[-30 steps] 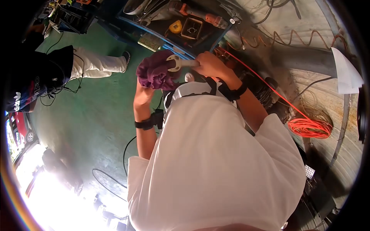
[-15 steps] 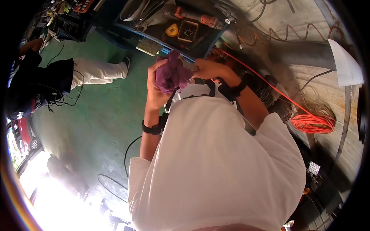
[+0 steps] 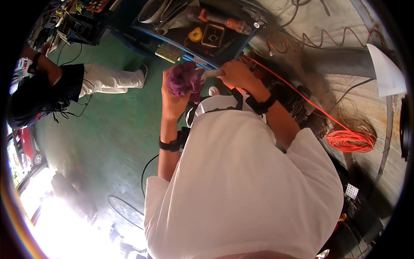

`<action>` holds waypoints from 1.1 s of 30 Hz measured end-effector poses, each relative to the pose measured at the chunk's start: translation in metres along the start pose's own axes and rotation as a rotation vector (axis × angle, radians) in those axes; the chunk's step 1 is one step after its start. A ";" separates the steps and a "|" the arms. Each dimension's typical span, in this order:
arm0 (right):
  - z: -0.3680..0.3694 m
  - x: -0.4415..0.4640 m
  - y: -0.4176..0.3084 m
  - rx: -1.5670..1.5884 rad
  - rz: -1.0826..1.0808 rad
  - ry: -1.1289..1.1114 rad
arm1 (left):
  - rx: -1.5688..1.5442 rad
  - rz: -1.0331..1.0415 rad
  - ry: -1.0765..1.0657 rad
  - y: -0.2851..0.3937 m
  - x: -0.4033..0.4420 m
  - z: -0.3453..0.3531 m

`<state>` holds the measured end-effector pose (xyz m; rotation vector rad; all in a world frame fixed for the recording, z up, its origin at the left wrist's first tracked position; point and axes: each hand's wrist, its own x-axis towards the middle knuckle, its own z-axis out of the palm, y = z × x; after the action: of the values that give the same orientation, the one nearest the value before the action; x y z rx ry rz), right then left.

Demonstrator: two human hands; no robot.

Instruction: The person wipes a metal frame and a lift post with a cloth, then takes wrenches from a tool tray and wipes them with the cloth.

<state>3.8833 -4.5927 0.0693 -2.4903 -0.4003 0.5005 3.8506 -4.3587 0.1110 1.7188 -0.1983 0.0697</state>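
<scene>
Purple cloth [image 3: 185, 80] is bunched in the left hand [image 3: 173, 103] and contacts one end of a pale wrench [image 3: 211, 73]. The left fingers are largely covered by the cloth; whether they are spread or pressed together cannot be told. The right hand [image 3: 238, 75] grips the opposite end of the wrench, fingers curled around it. Cloth and wrench are held just outside the near corner of the blue-edged tray [image 3: 171, 44]. Inside the near edge, a yellow tape measure [image 3: 195, 34] lies just beside a square box [image 3: 212, 36]. An orange power tool [image 3: 235, 25] lies toward the far right corner.
</scene>
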 end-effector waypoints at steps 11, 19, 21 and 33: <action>-0.008 -0.005 -0.010 -0.317 -0.224 0.391 | 0.087 -0.081 0.036 -0.004 -0.004 0.005; 0.012 -0.007 -0.009 -0.274 -0.242 0.350 | -0.019 0.078 0.092 -0.033 -0.019 -0.003; 0.013 -0.010 -0.005 -0.222 -0.219 0.245 | -0.033 0.036 0.091 -0.033 -0.020 -0.005; -0.002 -0.016 0.058 -0.168 0.130 0.224 | -0.160 -0.230 0.243 -0.015 -0.040 -0.095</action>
<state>3.8800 -4.6465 0.0417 -2.7111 -0.2002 0.2412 3.8202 -4.2591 0.1046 1.5477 0.1697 0.0897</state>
